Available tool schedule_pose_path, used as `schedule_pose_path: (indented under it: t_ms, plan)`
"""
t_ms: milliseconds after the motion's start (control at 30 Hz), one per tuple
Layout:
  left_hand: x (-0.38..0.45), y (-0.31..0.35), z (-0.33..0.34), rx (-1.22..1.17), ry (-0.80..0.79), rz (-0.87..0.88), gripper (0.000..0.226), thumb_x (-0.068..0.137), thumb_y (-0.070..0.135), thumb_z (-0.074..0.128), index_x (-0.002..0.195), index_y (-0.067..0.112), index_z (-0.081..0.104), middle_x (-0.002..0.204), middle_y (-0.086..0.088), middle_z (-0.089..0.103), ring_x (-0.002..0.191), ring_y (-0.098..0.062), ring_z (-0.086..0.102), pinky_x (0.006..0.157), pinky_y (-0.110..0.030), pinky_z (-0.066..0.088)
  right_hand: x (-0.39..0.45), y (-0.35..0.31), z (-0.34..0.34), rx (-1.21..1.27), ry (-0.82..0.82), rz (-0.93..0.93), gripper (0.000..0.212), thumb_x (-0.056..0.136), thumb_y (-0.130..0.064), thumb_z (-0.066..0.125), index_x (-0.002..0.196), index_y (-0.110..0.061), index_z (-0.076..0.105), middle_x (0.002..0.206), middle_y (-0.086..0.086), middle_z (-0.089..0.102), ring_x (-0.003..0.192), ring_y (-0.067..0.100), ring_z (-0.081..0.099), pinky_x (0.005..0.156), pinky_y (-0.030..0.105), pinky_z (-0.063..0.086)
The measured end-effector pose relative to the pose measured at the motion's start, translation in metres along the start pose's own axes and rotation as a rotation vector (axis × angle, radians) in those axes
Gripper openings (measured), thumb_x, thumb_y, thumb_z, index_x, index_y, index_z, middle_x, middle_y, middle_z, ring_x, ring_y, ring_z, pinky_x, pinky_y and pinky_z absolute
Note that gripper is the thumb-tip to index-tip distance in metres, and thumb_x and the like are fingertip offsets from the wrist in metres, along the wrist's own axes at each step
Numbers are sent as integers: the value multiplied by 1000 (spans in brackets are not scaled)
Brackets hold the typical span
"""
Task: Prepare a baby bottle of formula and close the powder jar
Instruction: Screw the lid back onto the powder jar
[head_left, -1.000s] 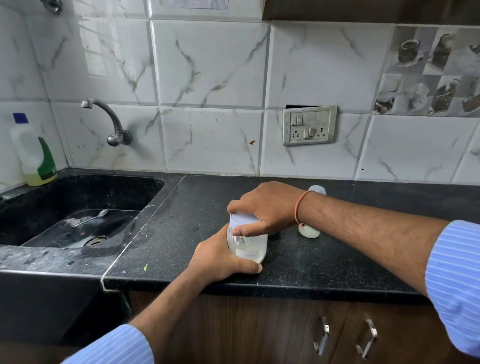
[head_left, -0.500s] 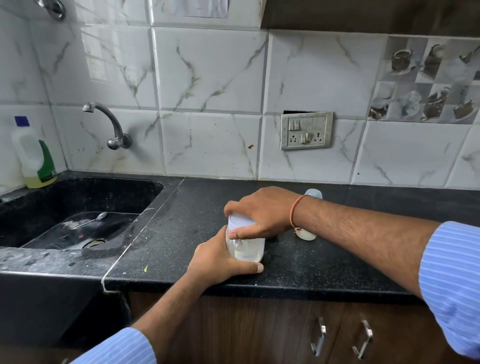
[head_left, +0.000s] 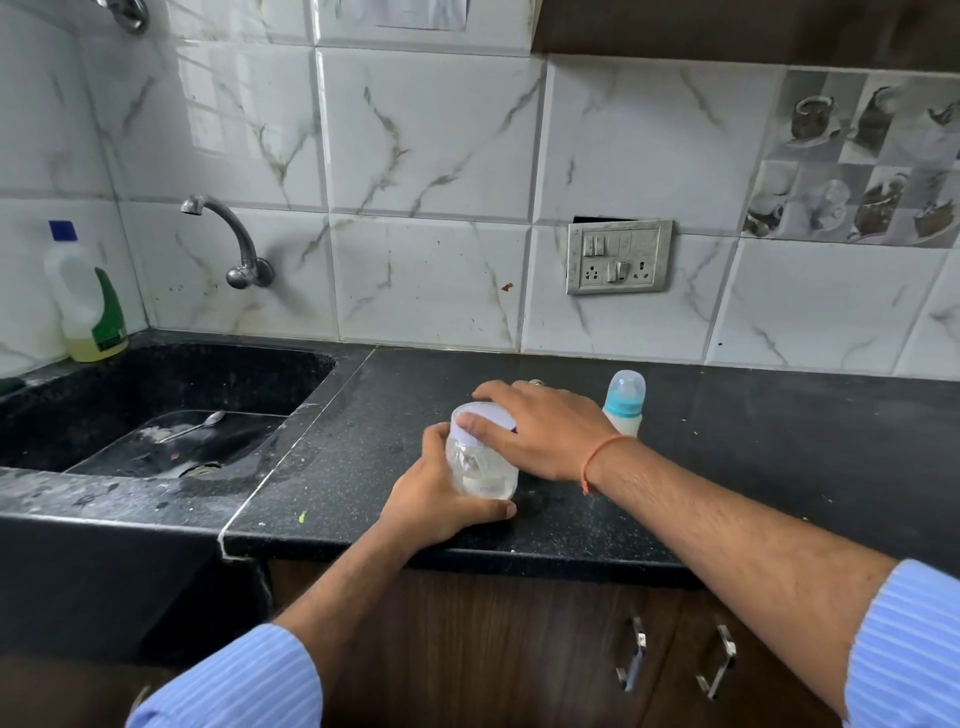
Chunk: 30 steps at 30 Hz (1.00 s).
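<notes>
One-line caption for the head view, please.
Left hand grips the powder jar while the right hand holds its lid; capped baby bottle stands behind.

A: Surface?
B: Black speckled countertop (head_left: 727, 467), sink (head_left: 156, 395) set in its left end.
A: On it?
B: Clear powder jar (head_left: 483, 467) near the front edge. Baby bottle (head_left: 623, 402) upright just behind-right. Detergent bottle (head_left: 88, 301) at the sink's back-left corner.

Clear plastic jar (head_left: 483, 467); glossy speckled stone counter (head_left: 727, 467).
</notes>
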<state>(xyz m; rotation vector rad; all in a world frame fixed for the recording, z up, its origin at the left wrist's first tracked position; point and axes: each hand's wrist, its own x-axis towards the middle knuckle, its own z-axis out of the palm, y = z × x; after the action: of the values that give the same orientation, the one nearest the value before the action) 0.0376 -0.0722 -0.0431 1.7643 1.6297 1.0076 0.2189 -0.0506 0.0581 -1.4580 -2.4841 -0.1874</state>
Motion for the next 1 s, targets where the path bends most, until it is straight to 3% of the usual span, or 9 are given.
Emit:
schedule_pose_path:
  t_ms: [133,200,267,367,533,633,767,867,1000]
  plan:
    - [5,-9,-10,-31,29,-20,122,59,50,106,151,26,29,140,10,61,130,-17,61,110,-38,53,-38,41,34,317,416,96,39,105,-64,44,113,-30,61,111,-13,57,94,9,62,79,33,51]
    - [11,-15,-16,3,72,-49,114,59,49,106,147,28,37,138,10,62,128,-18,61,108,-40,53,-54,68,57,387,579,246,26,103,-53,58,104,-27,58,106,-11,55,91,13,61,79,38,55]
    - [20,-22,-22,25,125,-63,105,50,56,104,135,34,48,129,13,67,121,-19,67,104,-43,58,-63,93,76,418,642,423,33,94,-43,72,113,-20,57,116,0,54,103,24,60,90,48,55]
    - [34,-26,-25,65,137,-106,98,43,74,94,126,38,56,118,17,74,105,-16,77,101,-47,60,-65,119,90,528,541,620,69,83,-44,83,136,-16,50,139,7,48,125,30,56,108,53,50]
    - [53,-22,-20,218,184,-160,79,65,80,89,128,41,60,116,21,72,126,-17,67,112,-47,45,-48,134,90,644,422,696,99,75,-52,90,155,-18,42,144,2,59,118,22,64,99,41,54]
    - [60,-21,-21,232,186,-186,69,68,79,87,119,44,56,109,24,66,128,-18,64,112,-48,43,-43,137,89,687,420,686,89,74,-45,92,149,-20,51,132,-4,70,102,18,70,92,35,55]
    - [67,-23,-21,233,202,-197,70,71,77,88,124,43,58,105,22,64,129,-20,64,113,-48,42,-40,136,88,683,409,665,69,77,-39,92,137,-23,62,123,-4,74,99,17,71,89,32,54]
    - [69,-25,-20,242,206,-197,64,73,75,88,120,44,57,97,25,60,130,-21,64,114,-47,41,-39,138,88,678,413,662,66,77,-39,92,135,-23,64,120,-4,74,97,16,70,85,30,53]
    - [68,-26,-20,241,212,-192,71,75,72,87,132,39,62,101,21,61,131,-24,64,115,-48,42,-38,139,87,671,411,658,66,78,-40,91,136,-23,65,120,-3,75,98,16,70,84,30,52]
